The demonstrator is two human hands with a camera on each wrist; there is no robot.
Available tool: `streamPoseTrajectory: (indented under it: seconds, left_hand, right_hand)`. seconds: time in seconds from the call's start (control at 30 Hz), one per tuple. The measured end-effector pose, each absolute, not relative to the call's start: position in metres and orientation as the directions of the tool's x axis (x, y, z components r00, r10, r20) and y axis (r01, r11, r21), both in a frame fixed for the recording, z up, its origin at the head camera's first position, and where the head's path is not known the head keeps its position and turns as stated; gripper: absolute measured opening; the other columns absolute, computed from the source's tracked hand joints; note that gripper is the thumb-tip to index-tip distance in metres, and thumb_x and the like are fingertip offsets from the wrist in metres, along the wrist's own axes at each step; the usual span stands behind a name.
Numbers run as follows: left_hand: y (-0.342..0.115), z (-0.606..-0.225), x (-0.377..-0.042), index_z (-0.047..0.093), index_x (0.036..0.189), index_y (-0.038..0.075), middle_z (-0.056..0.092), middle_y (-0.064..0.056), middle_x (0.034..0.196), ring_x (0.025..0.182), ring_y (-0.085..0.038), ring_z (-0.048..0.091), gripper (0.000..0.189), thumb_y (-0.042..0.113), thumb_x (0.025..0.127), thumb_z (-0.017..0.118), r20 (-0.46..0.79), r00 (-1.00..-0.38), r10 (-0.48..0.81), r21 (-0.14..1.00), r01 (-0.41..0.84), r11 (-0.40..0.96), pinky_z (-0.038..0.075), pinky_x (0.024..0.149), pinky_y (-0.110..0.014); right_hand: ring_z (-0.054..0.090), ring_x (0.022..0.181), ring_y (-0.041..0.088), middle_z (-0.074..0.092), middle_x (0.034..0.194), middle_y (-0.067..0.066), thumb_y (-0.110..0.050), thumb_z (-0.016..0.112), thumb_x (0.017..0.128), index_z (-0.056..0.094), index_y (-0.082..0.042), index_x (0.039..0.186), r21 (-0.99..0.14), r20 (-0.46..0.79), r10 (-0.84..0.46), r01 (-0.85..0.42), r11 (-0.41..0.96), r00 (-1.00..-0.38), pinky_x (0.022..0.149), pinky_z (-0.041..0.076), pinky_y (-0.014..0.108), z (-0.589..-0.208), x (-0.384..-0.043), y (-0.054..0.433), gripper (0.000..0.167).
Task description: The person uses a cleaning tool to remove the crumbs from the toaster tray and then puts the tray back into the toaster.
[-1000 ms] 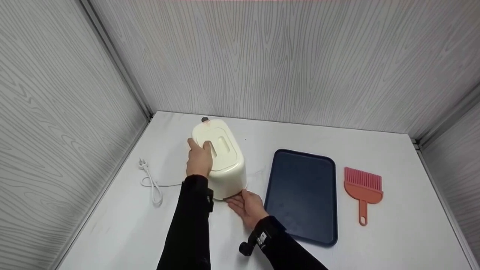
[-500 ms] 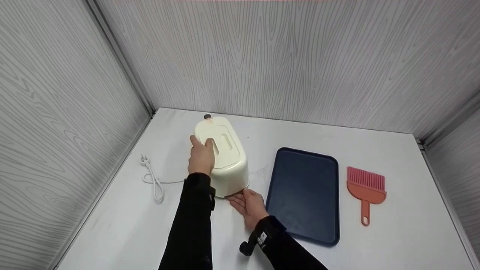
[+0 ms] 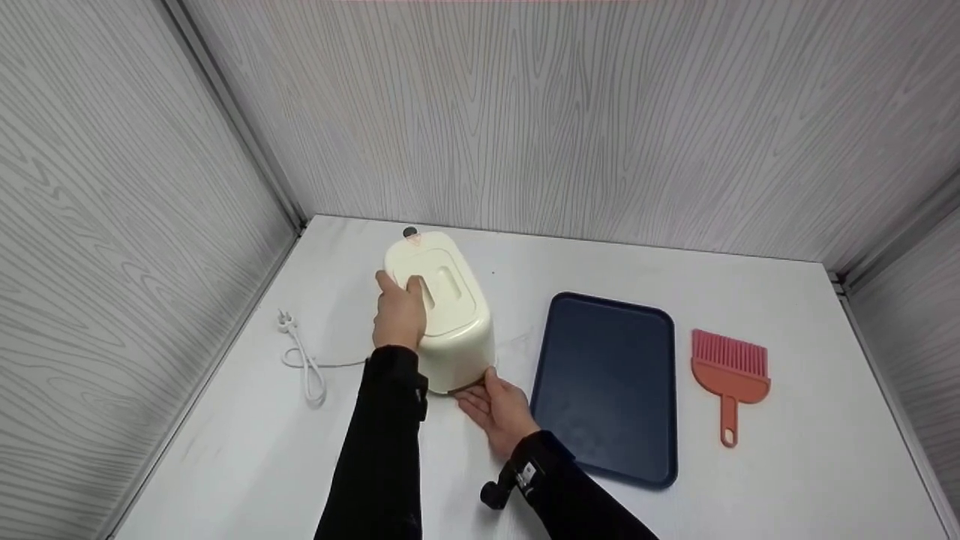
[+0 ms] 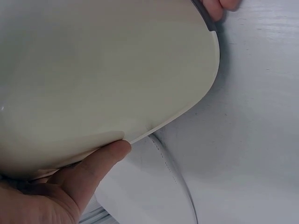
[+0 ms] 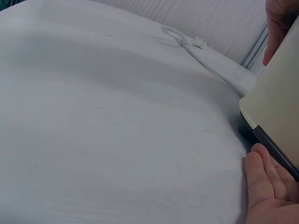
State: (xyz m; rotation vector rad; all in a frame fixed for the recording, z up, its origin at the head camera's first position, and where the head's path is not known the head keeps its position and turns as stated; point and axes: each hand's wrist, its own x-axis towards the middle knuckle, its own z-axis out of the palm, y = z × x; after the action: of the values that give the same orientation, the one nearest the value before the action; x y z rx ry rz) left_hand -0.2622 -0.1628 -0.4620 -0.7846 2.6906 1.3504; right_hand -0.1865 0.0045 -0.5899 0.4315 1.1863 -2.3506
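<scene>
Cream appliance [image 3: 457, 356] is gripped by L hand [image 3: 400, 315]; R hand [image 3: 501, 416], fingers straight, is set under base edge [image 5: 276, 151]. Prob. stiff, slick, mod. heavy; best held 2-handed.

I make out smooth, glossy plastic on the cream appliance [image 3: 457, 352], with a matt dark base strip [image 5: 275, 150]. The navy tray [image 3: 604, 390] and, toward the right edge of the desk [image 3: 825, 420], the brush [image 3: 731, 382] look like matt plastic. Beyond the far edge, the wall [image 3: 570, 112] has a wood-grain finish; the sleeves [image 3: 375, 450] look like black cloth.
</scene>
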Motion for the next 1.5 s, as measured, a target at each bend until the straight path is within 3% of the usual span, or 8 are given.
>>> streamPoseTrajectory:
  seconds: [0.17,0.37,0.53,1.0,1.5]
  left_hand:
    - [-0.1610,-0.4623,-0.2626,-0.006,0.163,0.013,0.045,-0.024,0.153,0.131,-0.046,0.051,0.074,0.049,0.108,0.027,-0.250,-0.874,-0.418,0.739,-0.451,0.501,0.043,0.108,-0.058]
    - [-0.1602,-0.4614,-0.2638,-0.007,0.163,0.011,0.042,-0.025,0.154,0.133,-0.047,0.050,0.076,0.050,0.108,0.027,-0.254,-0.869,-0.425,0.736,-0.459,0.497,0.043,0.108,-0.057]
    - [-0.1605,-0.4597,-0.2624,-0.007,0.163,0.011,0.044,-0.025,0.153,0.131,-0.046,0.052,0.075,0.049,0.108,0.028,-0.249,-0.871,-0.424,0.736,-0.455,0.501,0.043,0.108,-0.057]
    - [-0.1607,-0.4591,-0.2617,-0.007,0.163,0.013,0.044,-0.023,0.153,0.130,-0.045,0.053,0.075,0.051,0.108,0.027,-0.254,-0.868,-0.426,0.730,-0.461,0.504,0.045,0.106,-0.057]
    - [-0.1619,-0.4610,-0.2627,-0.006,0.163,0.013,0.045,-0.023,0.152,0.128,-0.045,0.054,0.075,0.051,0.108,0.028,-0.254,-0.865,-0.433,0.726,-0.466,0.505,0.046,0.105,-0.057]
  right_hand:
    - [0.067,0.116,0.030,0.067,0.122,0.023,-0.031,0.040,0.112,0.039,0.011,0.146,-0.671,-0.467,-0.264,0.533,-0.516,-0.844,0.107,0.051,0.040,-0.5880,-0.1850,0.0072,0.055]
    - [0.073,0.099,0.025,0.072,0.105,0.016,-0.028,0.049,0.110,0.046,0.009,0.140,-0.668,-0.508,-0.218,0.541,-0.511,-0.834,0.098,0.057,0.039,-0.5855,-0.1839,0.0052,0.048]
    - [0.074,0.095,0.025,0.071,0.102,0.015,-0.023,0.053,0.108,0.048,0.009,0.138,-0.662,-0.523,-0.198,0.542,-0.518,-0.829,0.095,0.059,0.039,-0.5850,-0.1840,0.0034,0.043]
    - [0.075,0.092,0.027,0.073,0.102,0.020,-0.016,0.052,0.108,0.054,0.008,0.128,-0.700,-0.540,-0.168,0.551,-0.454,-0.825,0.088,0.061,0.039,-0.5826,-0.1882,0.0033,0.031]
    - [0.076,0.086,0.027,0.072,0.102,0.026,-0.010,0.047,0.109,0.051,0.014,0.130,-0.729,-0.553,-0.157,0.566,-0.385,-0.819,0.083,0.063,0.038,-0.5811,-0.1848,0.0062,0.032]
